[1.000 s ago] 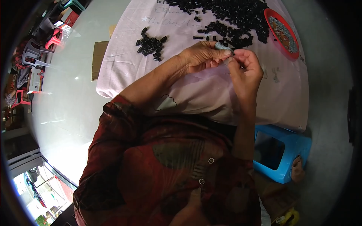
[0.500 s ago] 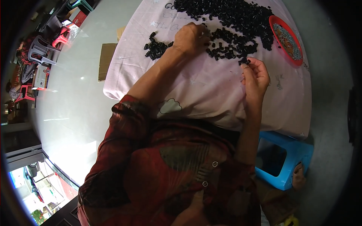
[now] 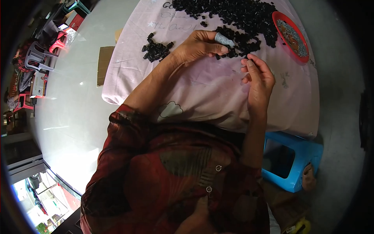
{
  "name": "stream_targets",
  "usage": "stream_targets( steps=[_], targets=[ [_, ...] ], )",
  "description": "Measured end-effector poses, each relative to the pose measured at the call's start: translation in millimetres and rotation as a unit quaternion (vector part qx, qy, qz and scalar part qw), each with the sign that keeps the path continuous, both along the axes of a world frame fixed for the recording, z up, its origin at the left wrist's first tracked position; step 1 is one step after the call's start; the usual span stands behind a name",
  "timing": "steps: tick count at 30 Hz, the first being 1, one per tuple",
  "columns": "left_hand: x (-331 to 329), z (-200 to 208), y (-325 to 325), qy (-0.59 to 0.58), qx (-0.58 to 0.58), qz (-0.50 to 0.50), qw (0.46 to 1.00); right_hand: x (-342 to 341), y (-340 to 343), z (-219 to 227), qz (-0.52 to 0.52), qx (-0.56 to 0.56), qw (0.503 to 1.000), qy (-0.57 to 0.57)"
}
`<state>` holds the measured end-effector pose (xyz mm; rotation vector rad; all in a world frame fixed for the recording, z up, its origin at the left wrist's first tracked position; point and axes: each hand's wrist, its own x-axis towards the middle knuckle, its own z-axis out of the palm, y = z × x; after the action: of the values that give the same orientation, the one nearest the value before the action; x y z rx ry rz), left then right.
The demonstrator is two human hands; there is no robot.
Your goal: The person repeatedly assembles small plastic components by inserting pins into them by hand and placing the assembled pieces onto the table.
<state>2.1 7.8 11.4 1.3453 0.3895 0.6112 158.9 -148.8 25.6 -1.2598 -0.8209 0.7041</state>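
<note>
My left hand (image 3: 200,48) is over the near side of the small black plastic pieces (image 3: 249,46). Its thumb lies close to a finger covered at the tip by a grey wrap (image 3: 224,40); anything between them is too small to make out. To its right, my right hand (image 3: 258,76) is raised at the near edge of the same pieces, thumb and forefinger brought together. What that pinch holds, if anything, cannot be made out. A separate small cluster of black pieces (image 3: 156,49) lies left of my left hand.
A large heap of black pieces (image 3: 233,13) covers the far part of the pink tablecloth (image 3: 206,89). At the right edge stands a red tray (image 3: 276,17) of small metal parts. A blue plastic stool (image 3: 294,156) is below on the right; cardboard (image 3: 105,64) is left of the table.
My left hand has turned and come nearer and right, bringing its grey-wrapped finger into sight. My right hand's fingertips have moved slightly left and up. The whole view has shifted a little.
</note>
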Motion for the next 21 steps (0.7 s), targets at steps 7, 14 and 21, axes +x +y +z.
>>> stream_targets(
  steps=[7, 14, 21],
  targets=[
    [6, -3, -9, -0.024, 0.053, -0.028, 0.998, -15, -1, 3, -0.013, 0.050, 0.998, -0.025],
    [6, 3, -18, -0.052, 0.025, -0.042, 0.997, -19, -1, 0, -0.037, 0.040, 0.993, -0.104],
    [8, 3, -21, -0.054, 0.050, -0.027, 0.997, -15, -2, -4, -0.018, 0.015, 0.995, -0.099]
  ],
)
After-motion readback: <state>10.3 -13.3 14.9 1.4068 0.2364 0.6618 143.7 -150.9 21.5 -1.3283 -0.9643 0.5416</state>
